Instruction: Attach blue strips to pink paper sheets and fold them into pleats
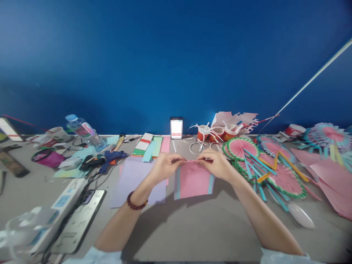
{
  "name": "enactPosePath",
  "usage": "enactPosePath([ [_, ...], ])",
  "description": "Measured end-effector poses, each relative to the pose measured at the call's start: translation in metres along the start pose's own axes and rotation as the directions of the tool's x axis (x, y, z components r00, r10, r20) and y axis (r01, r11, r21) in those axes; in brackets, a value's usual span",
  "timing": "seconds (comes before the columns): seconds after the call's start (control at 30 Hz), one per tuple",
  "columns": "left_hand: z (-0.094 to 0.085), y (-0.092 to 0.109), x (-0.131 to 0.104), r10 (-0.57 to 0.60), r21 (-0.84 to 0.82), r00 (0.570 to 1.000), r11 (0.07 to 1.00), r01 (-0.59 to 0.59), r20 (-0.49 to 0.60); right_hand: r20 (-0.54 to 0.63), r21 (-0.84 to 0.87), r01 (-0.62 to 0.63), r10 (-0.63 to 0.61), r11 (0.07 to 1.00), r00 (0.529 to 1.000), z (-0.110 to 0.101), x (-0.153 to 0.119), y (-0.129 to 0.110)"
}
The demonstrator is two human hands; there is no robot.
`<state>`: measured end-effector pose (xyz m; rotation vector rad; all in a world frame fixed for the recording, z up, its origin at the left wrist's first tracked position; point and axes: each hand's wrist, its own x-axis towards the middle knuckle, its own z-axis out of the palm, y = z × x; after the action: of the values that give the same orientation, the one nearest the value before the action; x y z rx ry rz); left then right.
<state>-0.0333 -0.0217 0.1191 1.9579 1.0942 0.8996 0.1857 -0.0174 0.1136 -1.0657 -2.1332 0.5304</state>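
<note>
Between my two hands hangs a sheet of pink paper (194, 181) with pale blue and lilac strips down its sides. My left hand (167, 167) pinches its top edge near the left corner. At the right part of the same edge, my right hand (216, 164) grips it between thumb and fingers. The top edge looks folded into a narrow band. A lilac sheet (132, 181) lies on the table left of the held paper. Round paper fans (243, 148), pink with green rims, rest to the right of my right hand.
At the left are a power strip (59, 207), a phone (79, 222), a blue glue gun (111, 158) and a plastic bottle (86, 132). Along the wall stand a lit screen (176, 128) and red paper cups (202, 134). A white spoon-shaped piece (301, 215) and pink sheets (334, 183) lie right.
</note>
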Motion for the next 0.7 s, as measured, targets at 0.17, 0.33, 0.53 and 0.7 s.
enactPosePath([
  [0.17,0.003,-0.008,0.003,-0.025,-0.075,1.000,0.997,0.025,0.006,0.014,0.012,-0.033,0.032,0.999,0.999,0.000,0.001,0.004],
  [0.33,0.001,-0.014,0.007,-0.079,-0.146,0.995,0.986,0.087,0.055,0.037,0.027,-0.107,0.106,0.994,0.994,-0.001,0.000,0.001],
  [0.53,0.003,-0.012,0.006,-0.042,-0.104,0.998,0.993,0.047,0.049,0.193,0.057,-0.169,0.156,0.984,0.969,-0.002,-0.001,-0.007],
  [0.7,0.008,-0.010,0.003,-0.003,-0.056,0.995,0.998,0.009,0.100,0.211,0.102,-0.239,0.214,0.966,0.954,0.007,-0.002,-0.005],
])
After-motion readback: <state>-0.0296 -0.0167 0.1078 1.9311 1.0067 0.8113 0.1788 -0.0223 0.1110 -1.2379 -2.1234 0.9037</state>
